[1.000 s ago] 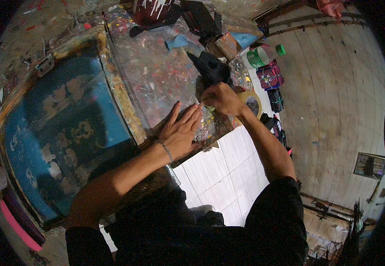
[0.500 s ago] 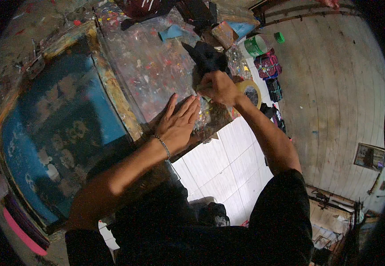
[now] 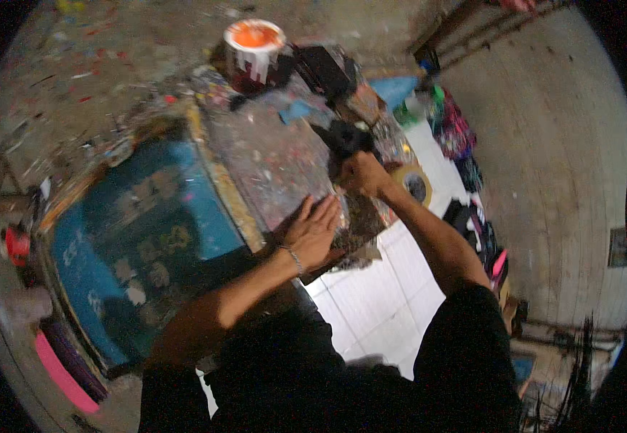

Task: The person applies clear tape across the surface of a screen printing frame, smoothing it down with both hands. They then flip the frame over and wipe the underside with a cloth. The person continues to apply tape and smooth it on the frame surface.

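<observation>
My left hand (image 3: 312,237), with a bracelet at the wrist, lies flat with fingers stretched at the near edge of a paint-spattered work surface (image 3: 263,169). To its right my right hand (image 3: 362,175) is closed, knuckles up, over the same surface. Whatever its fingers hold is hidden and blurred. Just beyond it lies a crumpled black cloth (image 3: 346,138). A roll of yellowish tape (image 3: 413,186) rests right of the right hand. Left of my left hand is a wood-framed printing screen (image 3: 147,245) with blue and dark mesh.
A paint bucket (image 3: 250,63) with orange inside stands at the far end, beside a dark block (image 3: 325,71). A blue scrap (image 3: 295,110) lies on the surface. Colourful bundles (image 3: 456,133) line the right side. White floor tiles (image 3: 371,289) show below; a pink strip (image 3: 64,372) is lower left.
The view has shifted, so the scene sits lower and further right, and the orange paint in the bucket now shows. Both hands keep nearly the same places on the surface.
</observation>
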Tool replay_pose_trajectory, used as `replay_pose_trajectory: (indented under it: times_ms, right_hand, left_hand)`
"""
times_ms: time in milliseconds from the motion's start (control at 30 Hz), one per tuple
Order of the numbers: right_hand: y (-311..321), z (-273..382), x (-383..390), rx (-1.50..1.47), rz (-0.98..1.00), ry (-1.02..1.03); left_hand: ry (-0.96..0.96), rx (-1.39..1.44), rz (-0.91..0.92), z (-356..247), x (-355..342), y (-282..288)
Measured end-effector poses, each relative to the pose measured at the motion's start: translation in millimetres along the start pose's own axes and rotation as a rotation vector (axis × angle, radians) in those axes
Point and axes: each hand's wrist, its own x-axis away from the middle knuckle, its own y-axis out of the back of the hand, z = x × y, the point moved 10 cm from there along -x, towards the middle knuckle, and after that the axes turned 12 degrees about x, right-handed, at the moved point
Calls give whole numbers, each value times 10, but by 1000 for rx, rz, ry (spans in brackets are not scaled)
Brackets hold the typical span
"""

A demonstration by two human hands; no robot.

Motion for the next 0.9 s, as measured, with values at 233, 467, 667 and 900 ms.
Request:
replay_pose_trajectory:
  times_ms: [233, 467, 667, 900]
  right_hand:
    - [197, 63, 13, 167, -113, -87]
    - [553, 487, 889, 62, -601, -122]
    - [349, 1150, 1686, -99, -796, -100]
    - [50, 2016, 1851, -332, -664, 39]
  left_hand:
    - [1, 272, -50, -361, 162, 374]
    - [293, 429, -357, -163, 2203, 1046]
    - [747, -10, -309, -127, 3872, 1256]
    - [678, -148, -458, -83, 4094, 1042]
